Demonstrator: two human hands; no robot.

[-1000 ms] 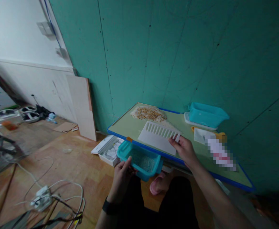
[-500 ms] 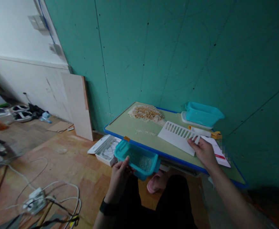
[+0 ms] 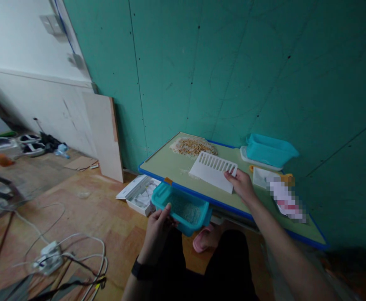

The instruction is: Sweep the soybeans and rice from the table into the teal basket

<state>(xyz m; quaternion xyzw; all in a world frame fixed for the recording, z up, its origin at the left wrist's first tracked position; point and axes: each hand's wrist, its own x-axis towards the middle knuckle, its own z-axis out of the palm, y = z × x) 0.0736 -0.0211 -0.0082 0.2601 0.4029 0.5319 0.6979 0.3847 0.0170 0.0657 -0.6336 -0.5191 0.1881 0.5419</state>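
My left hand (image 3: 160, 220) is closed on the near rim of a teal plastic container (image 3: 187, 227), held against the table's front edge with pale grains inside. In my right hand (image 3: 241, 184) is a flat white scraper (image 3: 208, 174) with a row of slots along its far edge; I grip its right end. The scraper lies low over the table (image 3: 158, 164), just right of a few scattered pale grains (image 3: 186, 171). Behind it, a pile of yellowish beans and pale grains (image 3: 193, 146) spreads near the back left corner.
A second teal container (image 3: 270, 149) stands on a white lid (image 3: 245, 156) at the back right. Yellow-handled items (image 3: 286, 179) and a partly blurred card (image 3: 285, 198) lie nearby. An open white box (image 3: 141, 196) sits on the floor; cables and a power strip (image 3: 49, 257) are at left.
My right hand has moved left with the scraper, to the strip of scattered pale grains. My left hand and the container stay about where they were.
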